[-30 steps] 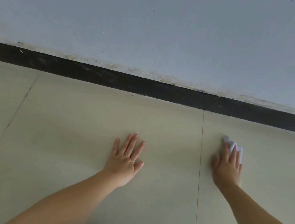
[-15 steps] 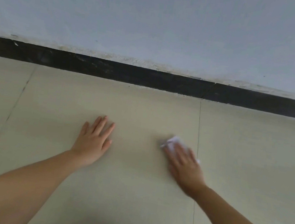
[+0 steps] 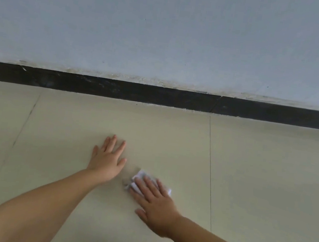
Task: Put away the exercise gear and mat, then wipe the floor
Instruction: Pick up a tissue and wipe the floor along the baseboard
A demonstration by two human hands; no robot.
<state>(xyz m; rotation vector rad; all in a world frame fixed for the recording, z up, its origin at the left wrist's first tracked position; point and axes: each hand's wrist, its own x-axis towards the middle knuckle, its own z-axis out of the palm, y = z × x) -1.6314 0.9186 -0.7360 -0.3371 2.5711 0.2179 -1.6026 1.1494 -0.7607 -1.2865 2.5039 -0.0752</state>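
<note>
My right hand [image 3: 155, 202] lies flat on a crumpled white cloth [image 3: 138, 177] and presses it against the beige tiled floor [image 3: 172, 138]. Most of the cloth is hidden under the fingers; its edges stick out at the left and the right. My left hand [image 3: 108, 157] rests palm down on the floor with its fingers spread, just up and left of the cloth, holding nothing. No exercise gear or mat is in view.
A black skirting board [image 3: 118, 89] runs along the foot of a pale grey wall [image 3: 165, 31] straight ahead. Thin grout lines cross the floor, one [image 3: 210, 167] to the right of my hands and one [image 3: 24, 122] to the left.
My right hand has swept the cloth leftward across the grout line and toward me, ending beside my left hand. My left hand stays planted on the floor.
</note>
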